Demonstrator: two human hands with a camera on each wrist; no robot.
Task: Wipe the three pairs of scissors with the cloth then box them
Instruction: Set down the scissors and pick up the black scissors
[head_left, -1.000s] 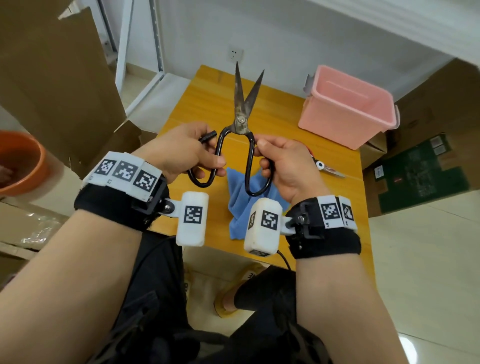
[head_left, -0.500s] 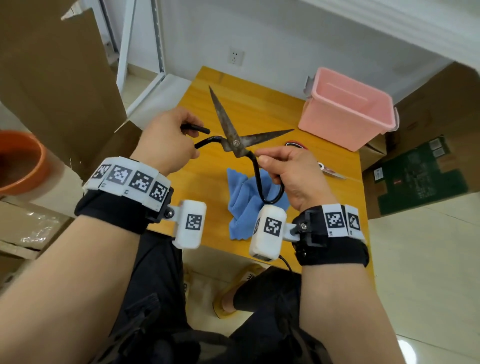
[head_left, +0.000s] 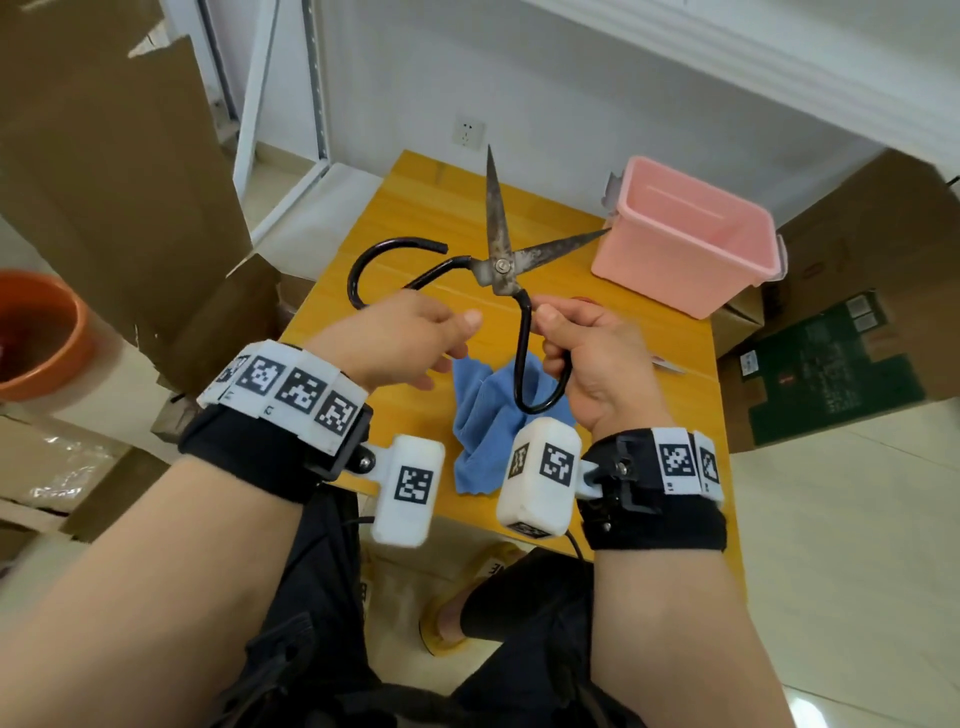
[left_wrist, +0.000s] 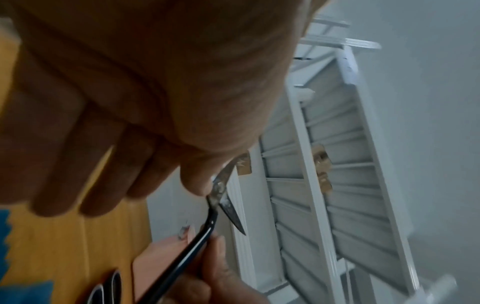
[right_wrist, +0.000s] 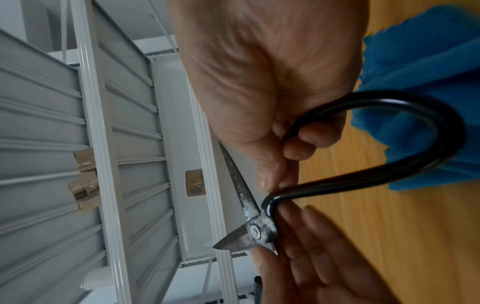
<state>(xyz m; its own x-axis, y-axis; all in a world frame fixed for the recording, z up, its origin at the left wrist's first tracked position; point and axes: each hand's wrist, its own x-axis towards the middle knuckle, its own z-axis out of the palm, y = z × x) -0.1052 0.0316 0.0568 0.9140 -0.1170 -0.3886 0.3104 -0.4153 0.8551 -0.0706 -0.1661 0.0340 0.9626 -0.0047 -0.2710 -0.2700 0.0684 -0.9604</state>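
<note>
Left hand (head_left: 410, 338) now off the scissors (head_left: 501, 267) (fingers loose); right hand (head_left: 592, 358) grips 1 loop, partly hidden

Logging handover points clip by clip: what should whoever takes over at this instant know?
Right hand grips one handle loop of the big black scissors, which are held above the table with blades spread wide.
Left hand is open, fingers touching them near the pivot.
Blue cloth lies on the table, unheld.
Another pair lies by the right hand, mostly hidden.
Pink box shows no scissors inside.
Left to do: wiping, then boxing all three.
</note>
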